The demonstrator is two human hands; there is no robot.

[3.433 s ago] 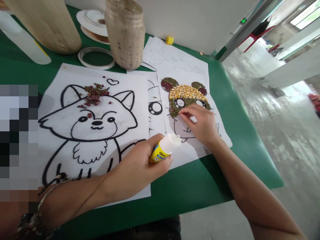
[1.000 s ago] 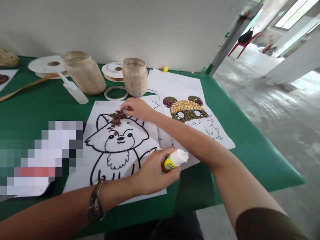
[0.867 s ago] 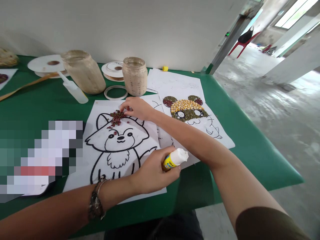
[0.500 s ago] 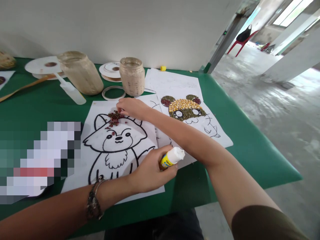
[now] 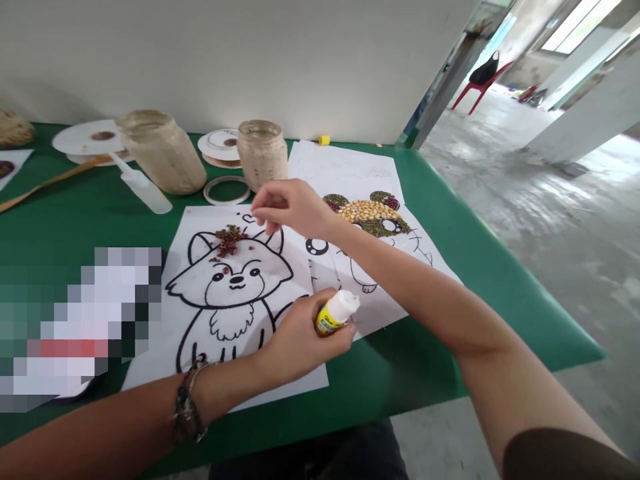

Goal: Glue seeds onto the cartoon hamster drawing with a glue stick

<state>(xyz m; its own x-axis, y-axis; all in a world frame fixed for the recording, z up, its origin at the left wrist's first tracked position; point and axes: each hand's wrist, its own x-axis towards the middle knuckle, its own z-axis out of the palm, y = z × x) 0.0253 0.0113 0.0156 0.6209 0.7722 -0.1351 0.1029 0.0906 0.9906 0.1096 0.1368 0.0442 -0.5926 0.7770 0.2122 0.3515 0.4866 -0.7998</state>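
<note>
Green table (image 5: pixel 500 293) under everything; fox sheet (image 5: pixel 227 293) flat on it, my landmark. Bean-and-corn sheet (image 5: pixel 370 310) lies right of the fox sheet, probably to be reachable from the same spot. Big jar (image 5: pixel 165 157) and small jar (image 5: pixel 263 153) stand behind the fox sheet, likely to keep its surface free. Right hand (image 5: pixel 295 203) hovers above the fox sheet's upper right edge, fingers curled, thumb near index; cannot tell if a bean is between them. Left hand (image 5: pixel 295 340), over its lower right, grips the glue (image 5: pixel 336 313), tip tilted up, presumably against drips. Beans (image 5: pixel 230 240) sit heaped on the fox's forehead, seemingly for easy picking. Yellow cap (image 5: pixel 324 140) lies beyond the fox sheet.
</note>
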